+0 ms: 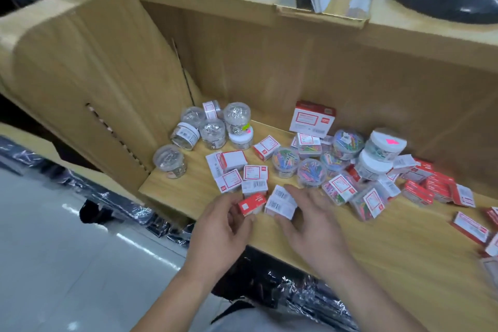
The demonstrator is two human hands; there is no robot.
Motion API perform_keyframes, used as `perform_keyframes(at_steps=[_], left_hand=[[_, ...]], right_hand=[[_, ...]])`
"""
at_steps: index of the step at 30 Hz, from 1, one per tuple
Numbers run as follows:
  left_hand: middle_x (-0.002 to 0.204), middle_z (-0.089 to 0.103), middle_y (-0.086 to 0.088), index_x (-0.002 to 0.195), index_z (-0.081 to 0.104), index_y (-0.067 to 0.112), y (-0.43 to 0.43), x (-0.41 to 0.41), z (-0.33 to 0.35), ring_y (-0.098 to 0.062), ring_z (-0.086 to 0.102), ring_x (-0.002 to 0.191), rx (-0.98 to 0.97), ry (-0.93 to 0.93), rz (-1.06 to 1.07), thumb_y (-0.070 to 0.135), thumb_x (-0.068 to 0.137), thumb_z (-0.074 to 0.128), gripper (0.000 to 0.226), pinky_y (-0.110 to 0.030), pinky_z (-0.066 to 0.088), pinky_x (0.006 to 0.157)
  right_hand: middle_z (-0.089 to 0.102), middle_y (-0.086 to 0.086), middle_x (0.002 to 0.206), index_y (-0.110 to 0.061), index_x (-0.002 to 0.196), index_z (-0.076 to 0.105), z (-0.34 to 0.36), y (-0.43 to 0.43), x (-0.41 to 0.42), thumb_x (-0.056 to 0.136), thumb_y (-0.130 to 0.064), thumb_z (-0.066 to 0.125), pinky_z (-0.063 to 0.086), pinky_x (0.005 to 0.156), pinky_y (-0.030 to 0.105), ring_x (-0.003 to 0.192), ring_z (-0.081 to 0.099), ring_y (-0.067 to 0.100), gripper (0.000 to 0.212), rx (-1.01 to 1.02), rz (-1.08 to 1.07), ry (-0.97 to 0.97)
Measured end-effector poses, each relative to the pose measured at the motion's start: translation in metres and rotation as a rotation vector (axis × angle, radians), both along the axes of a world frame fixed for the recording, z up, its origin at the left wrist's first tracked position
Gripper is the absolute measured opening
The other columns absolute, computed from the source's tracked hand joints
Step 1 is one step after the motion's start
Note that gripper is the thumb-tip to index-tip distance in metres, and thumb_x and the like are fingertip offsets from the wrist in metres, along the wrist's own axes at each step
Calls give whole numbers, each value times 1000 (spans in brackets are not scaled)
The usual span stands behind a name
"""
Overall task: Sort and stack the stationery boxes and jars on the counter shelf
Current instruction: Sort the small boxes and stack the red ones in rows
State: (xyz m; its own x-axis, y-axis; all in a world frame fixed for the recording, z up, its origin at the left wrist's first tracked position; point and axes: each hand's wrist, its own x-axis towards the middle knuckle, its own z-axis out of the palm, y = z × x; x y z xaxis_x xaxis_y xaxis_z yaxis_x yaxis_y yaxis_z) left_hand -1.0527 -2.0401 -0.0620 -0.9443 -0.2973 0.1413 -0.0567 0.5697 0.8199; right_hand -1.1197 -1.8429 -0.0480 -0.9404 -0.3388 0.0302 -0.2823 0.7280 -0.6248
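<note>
left grip (223, 226) pinches a small red box (252, 205) and right grip (312, 221) curls round a white barcoded box (281, 202), both near the front edge of the shelf (188, 186). by my reading the sort is partly done: jars of silver clips (213, 132) cluster toward the back left corner, and jars of coloured clips (310, 167) sit mid-shelf, a few one on another. red-and-white boxes (431, 186) lie loose out to the right edge, unstacked, so most stacking looks left.

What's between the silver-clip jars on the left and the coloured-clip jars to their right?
Head view: a small red-and-white box lies between the silver-clip jars and the coloured-clip jars; a loose group of similar boxes lies nearer the front.
</note>
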Motion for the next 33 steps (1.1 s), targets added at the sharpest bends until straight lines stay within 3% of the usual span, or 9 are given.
perform_keyframes(at_steps=[8,12,15,19,21,24,26,30,33], left_hand=[[69,55,8,84,48,26,-29,-26,-3,-12,55,62,-22,24,130,16,86,76,29,-40,50,60],[72,58,6,83,53,26,-29,-24,-3,-15,55,61,91,17,143,11,86,75,27,-34,49,59],[80,59,9,86,56,29,-24,-14,9,-15,58,70,91,119,156,8,85,77,29,-32,50,62],[98,59,8,94,63,21,-6,-44,35,-17,60,92,-207,198,-68,23,88,71,11,-36,50,78],[123,62,1,111,66,19,9,-78,40,-25,59,112,-403,158,-255,34,90,61,27,-41,50,93],[151,51,-1,135,59,18,25,-116,34,-26,45,140,-616,24,-437,44,93,35,55,-52,37,115],[153,51,1,135,60,18,24,-122,27,-24,43,144,-675,-3,-460,45,95,29,57,-54,33,117],[142,62,0,124,68,18,5,-113,23,-27,53,136,-709,34,-395,44,97,38,49,-50,35,118],[132,66,-3,111,70,14,-3,-115,26,-32,57,129,-612,79,-385,37,97,46,36,-46,40,114]], right_hand=[[56,-9,123,-29,147,47,-2,-44,-15,86,-32,77,50,98,37,110,60,15,68,-134,-49,-62],[55,-19,118,-34,131,60,6,-43,-15,76,-22,87,57,86,28,92,66,4,63,-272,-112,-31],[57,-16,107,-23,113,71,20,-23,-13,77,-22,85,55,80,25,85,63,2,39,-238,-140,151],[61,0,123,-17,120,67,22,4,-44,85,-33,74,50,98,40,114,58,23,39,102,-156,262],[55,4,137,-16,128,60,15,9,-54,90,-44,61,41,109,46,128,50,29,47,293,-105,246],[53,12,146,-10,135,56,11,6,-49,93,-46,48,27,119,51,141,42,30,56,460,-71,284],[57,11,142,-8,131,61,11,5,-42,90,-43,54,20,121,56,144,41,30,55,469,-76,337],[52,3,149,-15,137,57,10,2,-29,83,-50,56,8,120,61,148,34,26,64,455,25,286],[52,-2,149,-23,134,59,19,1,-30,82,-55,51,16,122,53,147,36,21,61,308,87,214]])
